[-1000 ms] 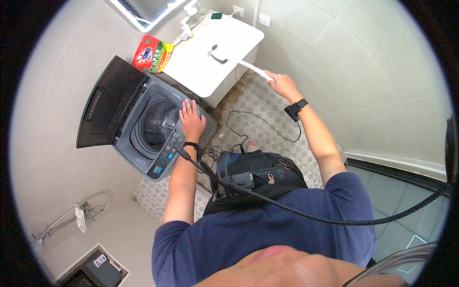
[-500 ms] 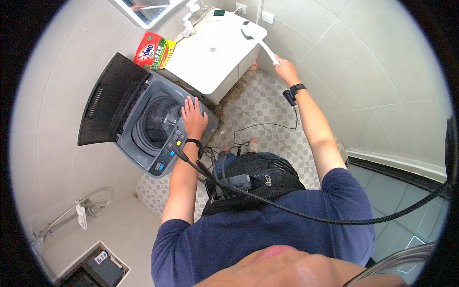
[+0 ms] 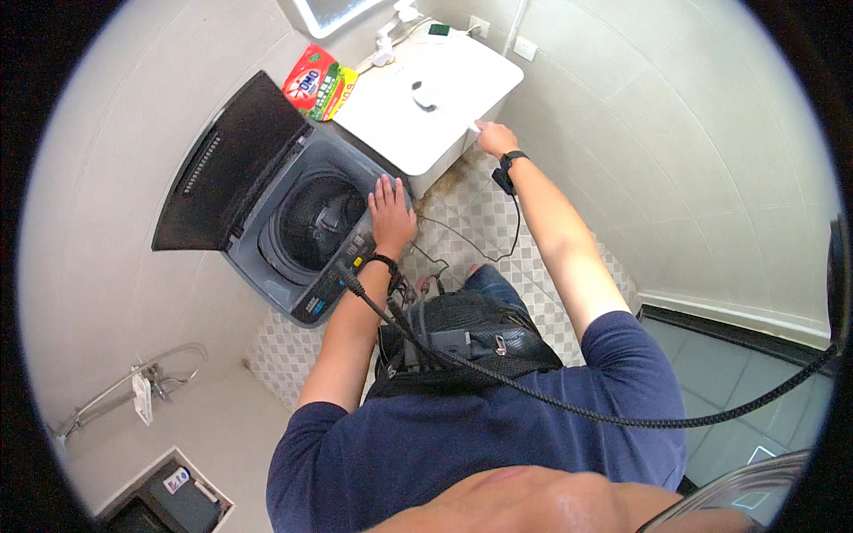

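Observation:
My left hand (image 3: pixel 391 213) lies flat with fingers stretched on the right rim of a grey top-loading washing machine (image 3: pixel 267 213). The machine's dark lid (image 3: pixel 222 169) stands raised, and its drum shows. In my right hand (image 3: pixel 498 139) is the end of a white long-handled tool (image 3: pixel 474 128); my fingers are wrapped round it. The tool's rounded head, with a dark edge, is over the white washbasin counter (image 3: pixel 400 133). Against the white surface the handle is hard to make out, so I cannot tell its exact kind.
A red and green detergent bag (image 3: pixel 318 84) stands between machine and counter. At the back are a white tap (image 3: pixel 384 49) and a small dark green block (image 3: pixel 439 29). A black cable (image 3: pixel 569 400) crosses my body. A shower set (image 3: pixel 147 386) hangs at lower left.
My right hand has drawn back and left, and the tool's head has moved from the counter's right corner toward its middle. My left hand stays on the machine's rim. The view has shifted slightly.

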A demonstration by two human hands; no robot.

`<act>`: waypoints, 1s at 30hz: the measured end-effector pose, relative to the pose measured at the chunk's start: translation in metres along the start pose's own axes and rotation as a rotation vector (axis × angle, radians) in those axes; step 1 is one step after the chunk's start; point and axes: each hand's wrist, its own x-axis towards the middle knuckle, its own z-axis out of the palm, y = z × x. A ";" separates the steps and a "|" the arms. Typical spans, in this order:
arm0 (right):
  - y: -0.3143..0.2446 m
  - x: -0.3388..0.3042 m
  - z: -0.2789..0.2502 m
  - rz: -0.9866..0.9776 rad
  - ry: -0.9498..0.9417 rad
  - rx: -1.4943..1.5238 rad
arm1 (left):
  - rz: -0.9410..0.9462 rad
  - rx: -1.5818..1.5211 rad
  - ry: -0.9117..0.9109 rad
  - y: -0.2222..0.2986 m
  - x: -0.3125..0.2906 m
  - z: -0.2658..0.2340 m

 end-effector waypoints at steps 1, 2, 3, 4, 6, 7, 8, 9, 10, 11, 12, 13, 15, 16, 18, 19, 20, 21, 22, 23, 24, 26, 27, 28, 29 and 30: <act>-0.005 0.003 0.006 0.000 0.040 -0.003 | 0.001 -0.021 -0.017 -0.001 -0.001 -0.001; -0.011 0.005 0.012 0.021 0.025 -0.020 | 0.009 -0.021 -0.001 -0.002 -0.002 -0.002; -0.017 0.008 0.019 0.046 0.014 -0.037 | 0.013 -0.018 -0.004 -0.003 -0.002 -0.002; -0.022 0.014 0.024 0.081 0.003 -0.055 | 0.016 -0.014 -0.005 -0.003 -0.001 -0.003; -0.031 0.013 0.041 0.004 -0.031 -0.027 | 0.010 -0.005 -0.020 -0.004 0.000 -0.005; -0.033 0.012 0.045 -0.041 -0.028 -0.002 | 0.005 0.003 -0.026 -0.004 0.000 -0.005; -0.035 0.010 0.048 -0.023 -0.065 -0.003 | -0.006 0.011 -0.064 -0.003 0.001 -0.006; -0.034 0.004 0.049 -0.108 -0.029 0.034 | -0.011 0.011 -0.056 -0.003 0.000 -0.007; -0.032 -0.002 0.047 -0.113 -0.043 0.020 | -0.012 -0.006 -0.040 -0.003 0.001 -0.008; -0.028 -0.011 0.042 -0.145 -0.054 0.038 | -0.017 -0.023 -0.050 -0.003 0.001 -0.009; -0.024 -0.019 0.034 -0.203 -0.068 0.047 | -0.023 -0.036 -0.080 -0.003 0.000 -0.011; -0.020 -0.030 0.026 -0.241 -0.065 0.047 | -0.025 -0.043 -0.088 -0.002 -0.001 -0.012; -0.015 -0.039 0.009 -0.291 -0.078 0.095 | -0.024 -0.047 -0.069 -0.002 -0.001 -0.014; -0.011 -0.043 0.003 -0.297 -0.096 0.144 | -0.022 -0.048 -0.070 -0.003 -0.002 -0.014; -0.012 -0.040 -0.005 -0.274 -0.157 0.213 | -0.023 -0.038 -0.059 -0.002 -0.002 -0.013; -0.014 -0.037 -0.007 -0.245 -0.199 0.234 | -0.020 -0.029 -0.049 -0.002 -0.003 -0.013; -0.017 -0.033 -0.007 -0.244 -0.216 0.241 | -0.019 -0.018 -0.058 -0.003 -0.002 -0.013; -0.026 -0.031 0.000 -0.231 -0.213 0.286 | -0.016 -0.019 -0.037 -0.003 -0.003 -0.012; -0.039 -0.028 0.008 -0.246 -0.185 0.314 | -0.016 -0.019 -0.035 -0.003 -0.003 -0.012; -0.048 -0.027 0.013 -0.202 -0.173 0.331 | -0.018 -0.020 -0.033 -0.002 -0.002 -0.012; -0.058 -0.026 0.017 -0.152 -0.220 0.499 | -0.016 -0.018 -0.033 -0.003 -0.001 -0.012; -0.079 -0.031 0.029 0.071 -0.349 0.814 | -0.020 -0.011 -0.045 -0.002 -0.002 -0.011; -0.091 -0.033 0.036 0.158 -0.351 0.925 | -0.017 -0.004 -0.031 -0.002 -0.002 -0.011; -0.096 -0.036 0.035 0.163 -0.359 0.936 | -0.017 0.007 -0.026 -0.001 -0.002 -0.011; -0.098 -0.038 0.034 0.181 -0.367 0.943 | -0.020 0.017 -0.054 -0.002 -0.002 -0.010; -0.098 -0.041 0.033 0.208 -0.370 0.942 | -0.016 0.006 -0.026 -0.002 -0.003 -0.010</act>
